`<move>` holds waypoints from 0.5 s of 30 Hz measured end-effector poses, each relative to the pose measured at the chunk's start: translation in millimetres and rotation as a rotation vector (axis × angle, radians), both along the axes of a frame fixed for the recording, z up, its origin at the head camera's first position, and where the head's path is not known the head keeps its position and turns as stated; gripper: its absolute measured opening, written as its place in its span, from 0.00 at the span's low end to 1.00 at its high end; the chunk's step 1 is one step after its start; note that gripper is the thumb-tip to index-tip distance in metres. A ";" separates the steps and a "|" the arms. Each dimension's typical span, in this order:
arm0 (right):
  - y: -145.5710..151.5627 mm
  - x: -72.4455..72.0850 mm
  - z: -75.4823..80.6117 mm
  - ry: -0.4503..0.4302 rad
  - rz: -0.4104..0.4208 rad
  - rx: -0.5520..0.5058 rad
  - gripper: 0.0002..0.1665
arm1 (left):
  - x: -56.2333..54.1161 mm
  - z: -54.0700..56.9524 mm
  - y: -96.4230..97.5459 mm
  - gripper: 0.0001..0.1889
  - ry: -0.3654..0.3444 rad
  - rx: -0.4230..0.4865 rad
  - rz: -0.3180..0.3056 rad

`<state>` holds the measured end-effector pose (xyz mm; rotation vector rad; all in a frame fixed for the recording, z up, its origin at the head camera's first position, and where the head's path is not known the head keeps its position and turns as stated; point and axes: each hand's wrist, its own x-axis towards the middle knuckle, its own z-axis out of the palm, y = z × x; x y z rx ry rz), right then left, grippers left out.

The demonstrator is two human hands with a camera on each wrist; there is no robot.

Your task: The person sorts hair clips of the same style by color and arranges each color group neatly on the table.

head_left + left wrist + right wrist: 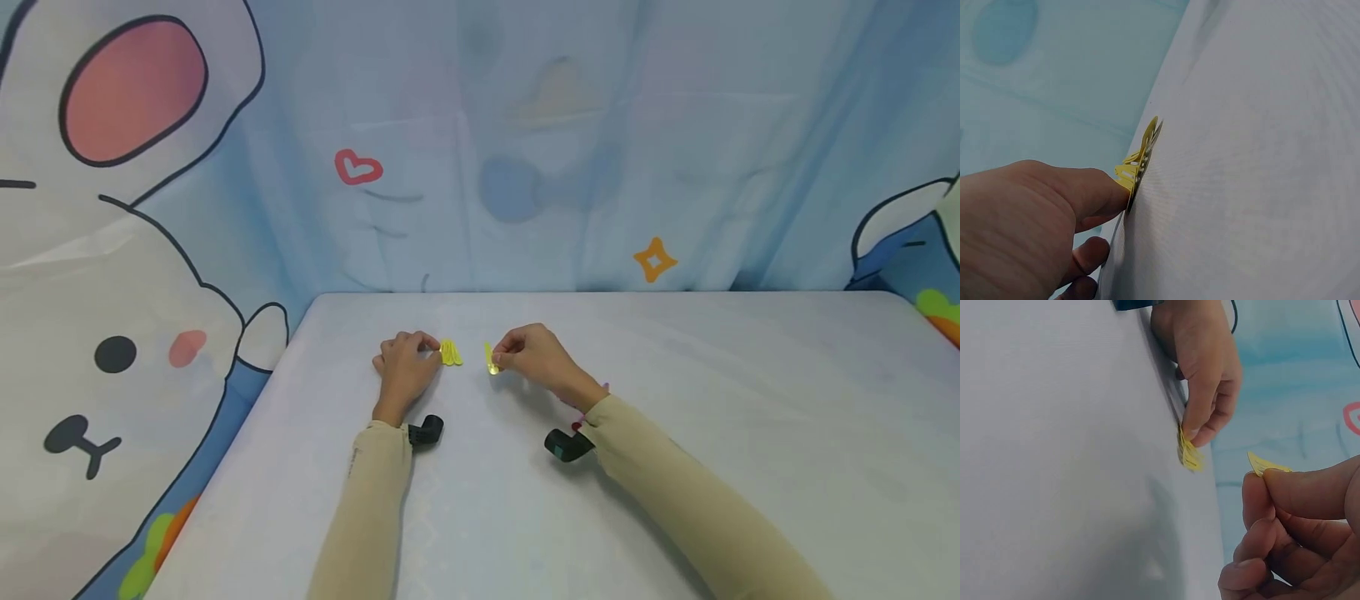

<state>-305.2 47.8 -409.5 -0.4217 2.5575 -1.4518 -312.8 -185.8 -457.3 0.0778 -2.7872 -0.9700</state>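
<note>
Near the table's far side, my left hand (405, 367) pinches the near end of a small group of yellow snap hair clips (452, 353) lying side by side on the white tabletop. Thumb and finger cover that end in the left wrist view, where the metal clips (1145, 147) stand out edge-on. To the right, my right hand (542, 358) holds a single yellow hair clip (488, 353) between thumb and index finger, raised above the table. Its tip (1259, 464) pokes out past the fingertips in the right wrist view, and the other fingers are curled underneath.
Small purple and red items (576, 426) lie partly hidden behind my right wrist. Both wrists carry black cameras (567, 446). A blue curtain (525, 233) with cartoon prints hangs behind the white table (487, 517).
</note>
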 end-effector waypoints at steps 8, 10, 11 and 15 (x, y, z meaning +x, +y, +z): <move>-19.5 -13.3 -3.5 0.002 -0.002 -0.002 0.05 | -0.6 -1.0 0.8 0.07 0.005 0.005 0.006; -23.3 -16.5 -5.3 -0.004 -0.005 0.003 0.06 | -0.9 -1.1 0.5 0.07 0.006 0.006 0.003; -25.1 -18.0 -6.3 -0.009 -0.007 0.007 0.06 | -1.1 -1.3 0.4 0.07 0.006 0.003 0.002; -32.6 -24.4 -10.4 -0.026 -0.019 0.023 0.06 | -1.6 -1.7 -1.1 0.07 0.013 -0.008 -0.002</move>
